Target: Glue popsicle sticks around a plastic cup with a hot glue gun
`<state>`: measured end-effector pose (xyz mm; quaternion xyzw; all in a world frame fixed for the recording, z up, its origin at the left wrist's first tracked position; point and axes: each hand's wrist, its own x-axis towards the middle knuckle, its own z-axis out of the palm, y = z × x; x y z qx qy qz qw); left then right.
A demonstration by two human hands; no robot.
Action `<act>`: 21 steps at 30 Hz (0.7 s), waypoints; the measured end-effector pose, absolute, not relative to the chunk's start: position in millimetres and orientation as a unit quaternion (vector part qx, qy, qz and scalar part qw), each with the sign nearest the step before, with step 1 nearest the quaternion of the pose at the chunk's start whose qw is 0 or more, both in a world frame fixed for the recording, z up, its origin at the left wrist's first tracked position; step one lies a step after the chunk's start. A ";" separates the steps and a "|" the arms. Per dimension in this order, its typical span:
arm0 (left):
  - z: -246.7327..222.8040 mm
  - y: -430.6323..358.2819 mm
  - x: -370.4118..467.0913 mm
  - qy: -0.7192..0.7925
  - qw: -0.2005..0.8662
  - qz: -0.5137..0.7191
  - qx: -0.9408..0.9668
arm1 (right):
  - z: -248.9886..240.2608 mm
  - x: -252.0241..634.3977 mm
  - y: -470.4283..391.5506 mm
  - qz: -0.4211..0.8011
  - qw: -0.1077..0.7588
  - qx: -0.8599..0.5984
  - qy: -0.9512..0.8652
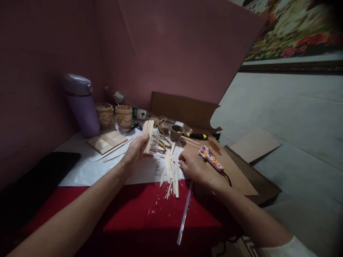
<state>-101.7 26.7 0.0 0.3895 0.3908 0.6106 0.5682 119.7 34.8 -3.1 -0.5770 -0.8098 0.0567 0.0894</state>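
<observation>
My left hand [134,151] is closed around a clear plastic container [154,140], with several flat craft sticks [148,132] standing side by side against its near side. The sticks reach above the container's top. My right hand [191,165] hovers at a loose pile of craft sticks [169,166], its fingers curled together; whether anything is between them is hidden. Close under that hand, a clear glue stick [184,216] extends over the red cloth. Gold-handled scissors [165,142] lie behind the pile. To the right rests a flower-patterned glue gun [211,158] with a black cord.
At the left stand a purple flask [83,107], two decorated wooden cups [124,117] and a stack of craft sticks [107,142]. A small brown pot [177,132], twine [160,125] and a black-and-yellow cutter [197,136] lie at the back. Cardboard [233,176] covers the right side.
</observation>
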 end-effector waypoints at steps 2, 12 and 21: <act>0.6 25.9 -100.9 0.387 0.567 0.611 0.394 | -6.4 115.2 35.4 0.043 0.063 -0.592 -0.802; 5.6 21.5 -97.4 0.390 0.571 0.604 0.397 | -7.0 102.0 35.2 0.060 0.067 -0.633 -0.769; 2.9 23.9 -98.3 0.385 0.575 0.607 0.390 | -0.2 116.0 51.6 0.167 0.138 -0.605 -0.766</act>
